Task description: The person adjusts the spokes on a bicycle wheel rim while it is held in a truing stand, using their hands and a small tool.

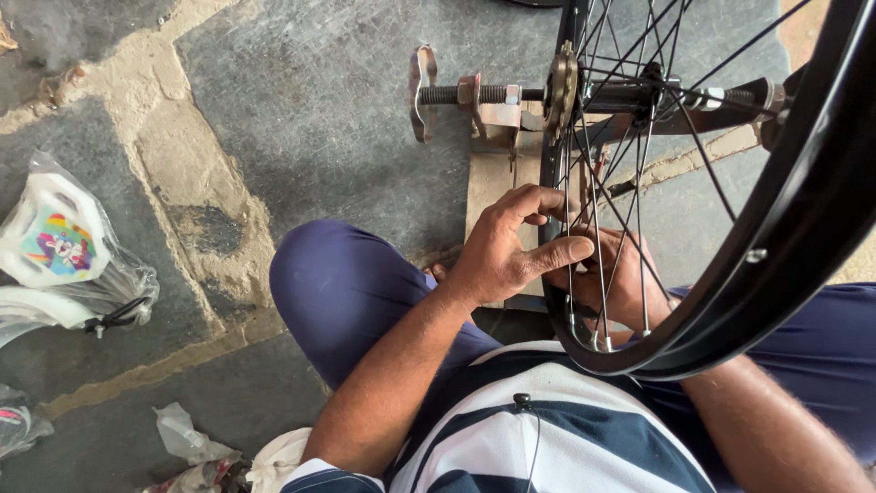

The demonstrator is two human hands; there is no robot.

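A black bicycle wheel rim point(785, 246) with thin metal spokes point(639, 164) stands upright in front of me, its hub point(630, 91) clamped on a threaded axle stand. My left hand point(511, 246) rests against the near side of the rim, its thumb and fingers pinched on a spoke near the rim. Behind the spokes, my right hand point(620, 283) is partly hidden and grips something small at the spokes; what it holds cannot be made out.
The stand's metal bracket point(497, 114) and a bent clamp plate point(422, 87) sit on the stone floor. Plastic-wrapped white parts point(64, 256) lie at the left, crumpled wrappers point(192, 447) at the bottom left. My knees in blue trousers point(347, 292) flank the wheel.
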